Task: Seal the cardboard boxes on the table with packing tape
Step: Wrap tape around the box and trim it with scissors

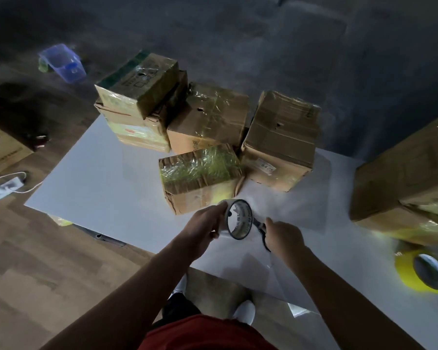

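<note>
While the left hand [204, 229] grips a tape roll [245, 218] at lower centre, the right hand [285, 236] clutches a dark tool [262, 229].

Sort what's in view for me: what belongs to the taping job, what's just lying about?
Job: clear tape roll in the left hand; dark tool, possibly scissors, in the right hand; cardboard boxes on the white table; yellow tape roll, also on the table.
Lying about: blue plastic tub, power strip and another box, all on the floor.

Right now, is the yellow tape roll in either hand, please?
No: the yellow roll lies on the table; the left hand grips a clear roll.
</note>
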`<state>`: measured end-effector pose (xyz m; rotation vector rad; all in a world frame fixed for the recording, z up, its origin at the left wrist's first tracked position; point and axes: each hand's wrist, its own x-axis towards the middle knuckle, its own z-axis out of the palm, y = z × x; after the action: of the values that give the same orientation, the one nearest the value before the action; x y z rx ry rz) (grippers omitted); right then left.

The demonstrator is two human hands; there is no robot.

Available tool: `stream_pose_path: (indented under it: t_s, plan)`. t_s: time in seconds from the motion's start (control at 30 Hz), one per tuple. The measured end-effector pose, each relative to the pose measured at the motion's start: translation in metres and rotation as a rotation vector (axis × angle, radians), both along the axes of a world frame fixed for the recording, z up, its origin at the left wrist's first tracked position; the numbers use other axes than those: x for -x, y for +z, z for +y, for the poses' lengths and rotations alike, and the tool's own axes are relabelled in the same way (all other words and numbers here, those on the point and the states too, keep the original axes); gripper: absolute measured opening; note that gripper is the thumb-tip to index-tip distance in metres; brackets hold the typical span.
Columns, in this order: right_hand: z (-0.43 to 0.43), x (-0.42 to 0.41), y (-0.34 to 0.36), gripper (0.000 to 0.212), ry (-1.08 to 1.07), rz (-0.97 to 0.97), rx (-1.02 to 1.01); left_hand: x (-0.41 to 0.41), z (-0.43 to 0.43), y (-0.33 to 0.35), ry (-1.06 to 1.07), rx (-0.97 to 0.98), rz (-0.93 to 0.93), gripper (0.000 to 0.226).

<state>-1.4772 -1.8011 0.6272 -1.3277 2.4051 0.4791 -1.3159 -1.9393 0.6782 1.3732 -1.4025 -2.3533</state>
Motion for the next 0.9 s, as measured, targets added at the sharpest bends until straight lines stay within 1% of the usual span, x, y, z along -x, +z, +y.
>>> stream_pose_path:
  t_s: [0.07,0.1,0.13,0.17,0.23,0.27,0.3,0.4,0.47,0.5,0.53,0.57,0.6,0.63,0.67,0.7,0.73,0.77,0.83,0.9]
  plan:
    - [-0.002,0.001,0.008,0.025,-0.061,-0.056,0.091,0.007,0.002,0.004,-0.007,-0.074,0.029,0.031]
    - [-0.003,0.002,0.014,0.025,-0.124,-0.133,0.179,0.01,0.002,0.006,0.0,-0.125,0.045,0.031]
    - [-0.004,0.002,0.021,0.026,-0.228,-0.275,0.297,0.014,0.003,0.008,0.004,-0.171,0.059,0.032]
    - [-0.006,0.002,0.03,0.027,-0.385,-0.468,0.415,0.017,0.003,0.01,0.0,-0.203,0.071,0.032]
    - [-0.008,0.004,0.047,0.033,-0.693,-0.852,0.552,0.025,0.006,0.012,-0.016,-0.245,0.109,0.033]
    - [-0.008,0.007,0.056,0.035,-0.776,-0.965,0.594,0.028,0.007,0.013,-0.023,-0.257,0.135,0.033]
    - [-0.007,0.01,0.062,0.037,-0.815,-1.017,0.629,0.032,0.008,0.014,-0.029,-0.257,0.165,0.032]
    - [0.002,0.021,0.075,0.043,-0.87,-1.051,0.686,0.044,0.011,0.014,-0.039,-0.224,0.267,0.025]
    - [0.011,0.026,0.075,0.049,-0.898,-1.089,0.658,0.053,0.014,0.013,-0.055,-0.233,0.31,0.019]
    - [0.014,0.027,0.074,0.047,-0.898,-1.079,0.641,0.057,0.016,0.013,-0.07,-0.251,0.332,0.016]
    - [0.017,0.026,0.072,0.04,-0.897,-1.04,0.635,0.06,0.018,0.013,-0.098,-0.267,0.351,0.014]
    - [0.019,0.026,0.069,0.031,-0.904,-0.984,0.64,0.063,0.02,0.014,-0.139,-0.27,0.357,0.014]
    - [0.021,0.027,0.066,0.023,-0.927,-0.918,0.645,0.065,0.023,0.015,-0.188,-0.243,0.333,0.021]
    - [0.022,0.03,0.062,0.02,-0.963,-0.849,0.643,0.068,0.025,0.015,-0.232,-0.174,0.261,0.03]
    - [0.024,0.033,0.058,0.019,-0.999,-0.787,0.629,0.07,0.027,0.016,-0.26,-0.061,0.144,0.037]
    - [0.025,0.037,0.054,0.019,-1.032,-0.743,0.605,0.071,0.028,0.015,-0.275,0.091,0.011,0.041]
    - [0.026,0.041,0.051,0.019,-1.061,-0.712,0.575,0.07,0.028,0.016,-0.29,0.266,-0.098,0.04]
    - [0.026,0.044,0.048,0.018,-1.09,-0.693,0.548,0.069,0.027,0.016,-0.312,0.43,-0.152,0.035]
    - [0.025,0.049,0.04,0.016,-1.138,-0.682,0.518,0.063,0.022,0.021,-0.328,0.69,-0.113,0.023]
    - [0.021,0.051,0.032,0.017,-1.154,-0.677,0.514,0.054,0.011,0.03,-0.315,0.985,-0.047,0.018]
